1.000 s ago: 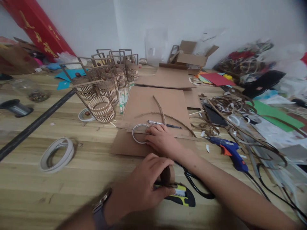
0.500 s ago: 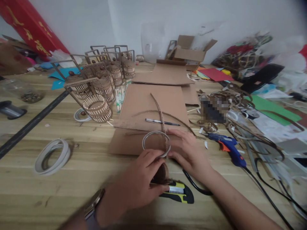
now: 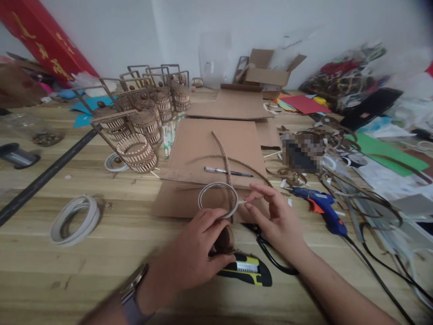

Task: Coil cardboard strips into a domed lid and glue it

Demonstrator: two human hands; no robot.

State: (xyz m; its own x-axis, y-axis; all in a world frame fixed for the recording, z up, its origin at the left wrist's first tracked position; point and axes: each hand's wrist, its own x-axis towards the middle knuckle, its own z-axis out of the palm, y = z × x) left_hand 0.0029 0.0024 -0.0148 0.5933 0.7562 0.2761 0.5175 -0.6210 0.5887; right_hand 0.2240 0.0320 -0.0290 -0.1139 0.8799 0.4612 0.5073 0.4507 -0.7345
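Observation:
My left hand [image 3: 192, 246] is closed on a tape roll [image 3: 200, 197], held tilted above the cardboard's near edge. Under its fingers is a brown round piece [image 3: 226, 239], partly hidden; whether it is gripped too I cannot tell. My right hand [image 3: 279, 216] pinches the end of a short pale tape strip [image 3: 242, 201] that reaches to the roll's right side. Behind the roll, a brown notched strip [image 3: 221, 146] runs up the cardboard [image 3: 189, 140]. A yellow and black utility knife [image 3: 250, 268] lies below my left hand. Black loop handles [image 3: 270, 257], seemingly scissors, lie under my right wrist.
A pen [image 3: 228, 171] lies on the cardboard. At right are a blue glue gun [image 3: 323, 210] with its cord and tangled brown strips [image 3: 334, 135]. Small slatted baskets [image 3: 137, 153] with handles stand back left. More tape rolls [image 3: 74, 221] lie at left.
My right hand's fingers have moved from flat beside the tape roll into a pinch, drawing a short strip out to the right. The roll has shifted slightly left and up.

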